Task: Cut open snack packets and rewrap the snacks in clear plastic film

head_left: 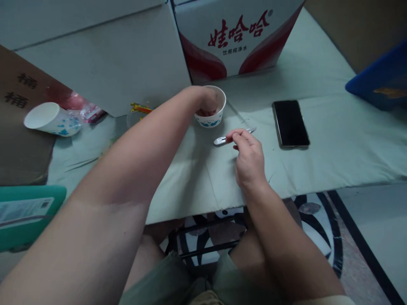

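Observation:
My left hand (210, 99) reaches down inside a white paper cup (210, 122) with a blue leaf print. Its fingers are mostly hidden in the cup, so their grip and anything between them cannot be made out. Just to the right and nearer to me, my right hand (249, 154) is closed around a slim white utility knife (220, 141). The knife lies level above the cloth, its rounded end to the left and what looks like a thin blade to the right.
A black phone (291, 123) lies at right on the pale cloth (337, 144). White cartons (241, 38) stand behind the cup. On the left, another paper cup (47, 116) lies tipped. Yellow-red wrappers (141, 108) show behind my left forearm. A blue object (381, 80) borders the right.

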{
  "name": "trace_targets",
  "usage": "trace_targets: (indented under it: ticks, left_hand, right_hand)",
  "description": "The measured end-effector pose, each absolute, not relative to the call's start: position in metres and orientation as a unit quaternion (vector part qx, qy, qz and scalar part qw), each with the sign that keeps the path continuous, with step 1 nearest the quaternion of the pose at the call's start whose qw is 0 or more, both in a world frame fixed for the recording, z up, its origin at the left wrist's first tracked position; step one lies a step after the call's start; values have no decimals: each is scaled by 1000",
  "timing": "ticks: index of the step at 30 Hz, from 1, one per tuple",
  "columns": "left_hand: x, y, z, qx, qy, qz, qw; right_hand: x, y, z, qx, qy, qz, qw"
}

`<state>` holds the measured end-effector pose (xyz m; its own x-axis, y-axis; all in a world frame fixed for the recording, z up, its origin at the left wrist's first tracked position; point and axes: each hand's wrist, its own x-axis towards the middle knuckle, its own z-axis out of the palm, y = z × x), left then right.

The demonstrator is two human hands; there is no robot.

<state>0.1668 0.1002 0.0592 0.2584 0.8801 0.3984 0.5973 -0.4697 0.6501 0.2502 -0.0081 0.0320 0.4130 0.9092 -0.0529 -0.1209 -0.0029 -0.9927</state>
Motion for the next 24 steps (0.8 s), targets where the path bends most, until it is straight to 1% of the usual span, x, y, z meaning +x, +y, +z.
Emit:
trace_targets:
  ticks: [5, 7, 10, 13, 16, 18, 20, 22, 24]
  left_hand:
    - [165, 123, 96, 764, 487, 341, 251]
    - [146, 112, 100, 759, 498, 321, 270]
    - [96, 66, 81, 705, 501, 432, 255]
    - [37, 14, 54, 636, 581, 458, 220]
    - [-18, -17, 42, 602, 657, 429, 143]
    - [-50, -28, 40, 585, 708, 387, 86]
    - [-76, -34, 34, 560, 754, 338, 59]
    - [-97, -40, 23, 541, 782, 298, 85]
    - [-111, -46, 8, 544, 780, 276, 140]
  right_hand:
    - [250, -7, 31, -575, -335, 419, 617]
    - [248, -6, 30, -572, -329, 424, 620]
    - [242, -8, 29, -562, -336, 432, 621]
    - [232, -12, 28, -565, -368, 427, 603]
    - [216, -17, 24, -564, -417, 419, 577]
    - [203, -20, 19, -557, -453, 415, 559]
    - [190, -23, 12, -553, -493, 409, 533]
    - [179, -25, 5, -555, -529, 398, 503]
    - [171, -26, -1, -561, -552, 387, 480]
